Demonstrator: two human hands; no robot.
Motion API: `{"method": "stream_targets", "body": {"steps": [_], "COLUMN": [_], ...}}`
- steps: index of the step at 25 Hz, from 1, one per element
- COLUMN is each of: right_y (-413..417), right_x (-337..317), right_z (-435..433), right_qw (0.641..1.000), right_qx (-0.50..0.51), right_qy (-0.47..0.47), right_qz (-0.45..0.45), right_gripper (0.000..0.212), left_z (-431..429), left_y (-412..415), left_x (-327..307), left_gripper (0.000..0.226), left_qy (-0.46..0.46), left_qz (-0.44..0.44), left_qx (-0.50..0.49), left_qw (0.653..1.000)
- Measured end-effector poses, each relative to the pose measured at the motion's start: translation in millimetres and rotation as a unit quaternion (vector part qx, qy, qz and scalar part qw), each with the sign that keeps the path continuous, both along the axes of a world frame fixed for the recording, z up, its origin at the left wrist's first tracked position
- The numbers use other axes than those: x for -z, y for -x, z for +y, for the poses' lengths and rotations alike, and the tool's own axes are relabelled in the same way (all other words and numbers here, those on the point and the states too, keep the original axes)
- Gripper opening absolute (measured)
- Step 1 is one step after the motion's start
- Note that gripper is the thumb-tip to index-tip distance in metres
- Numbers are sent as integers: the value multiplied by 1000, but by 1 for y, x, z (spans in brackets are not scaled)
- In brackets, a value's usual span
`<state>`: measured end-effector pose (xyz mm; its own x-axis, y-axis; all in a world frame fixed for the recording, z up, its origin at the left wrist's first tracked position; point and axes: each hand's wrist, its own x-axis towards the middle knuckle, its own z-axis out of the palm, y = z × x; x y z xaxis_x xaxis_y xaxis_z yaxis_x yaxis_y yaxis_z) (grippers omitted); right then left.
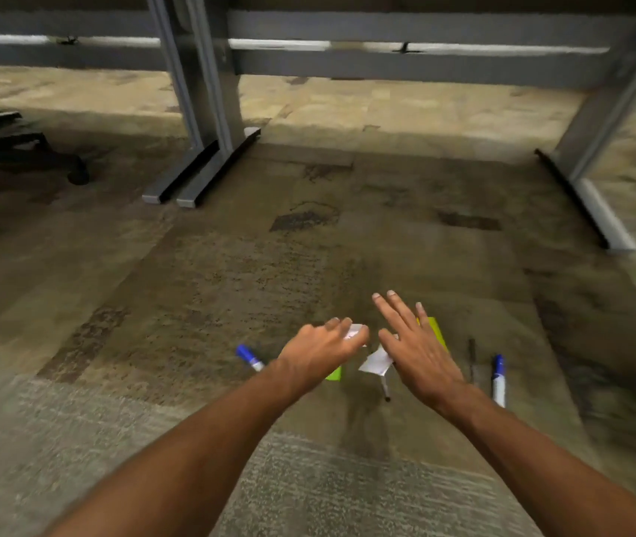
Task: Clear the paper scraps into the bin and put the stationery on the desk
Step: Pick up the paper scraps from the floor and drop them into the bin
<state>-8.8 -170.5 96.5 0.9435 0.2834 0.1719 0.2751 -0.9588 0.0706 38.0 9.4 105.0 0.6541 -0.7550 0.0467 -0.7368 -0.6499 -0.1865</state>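
Observation:
On the carpet lie paper scraps and stationery. My left hand (322, 348) is curled over a small white paper scrap (356, 330), fingertips pinching it. My right hand (415, 344) hovers flat with fingers spread, holding nothing, above a green paper scrap (437, 332). Another white paper scrap (375, 362) lies between my hands, with a dark pen (385, 389) poking out below it. A second green scrap (334, 374) peeks from under my left wrist. A blue-capped marker (250, 357) lies at the left, another blue marker (499, 379) at the right, beside a thin dark pencil (472, 360).
Grey desk legs (208, 110) stand ahead at the centre-left, and another desk leg (595, 157) with its floor foot runs at the right. An office chair base (18, 149) sits far left. Patterned carpet (231, 265) covers the floor. No bin is in view.

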Motion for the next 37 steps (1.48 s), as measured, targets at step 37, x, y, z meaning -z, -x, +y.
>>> {"method": "stream_targets", "body": {"steps": [37], "right_y": [281], "right_x": [-63], "right_z": [-370], "right_qw": [679], "right_qx": [661], "right_qy": [-309], "right_qz": [-78], "right_gripper": [67], "left_z": [-499], "left_y": [198], "left_x": [-58], "left_gripper": [59], "left_qy": [276], "left_qz": [693], "left_qx": [97], "left_qw": [659]}}
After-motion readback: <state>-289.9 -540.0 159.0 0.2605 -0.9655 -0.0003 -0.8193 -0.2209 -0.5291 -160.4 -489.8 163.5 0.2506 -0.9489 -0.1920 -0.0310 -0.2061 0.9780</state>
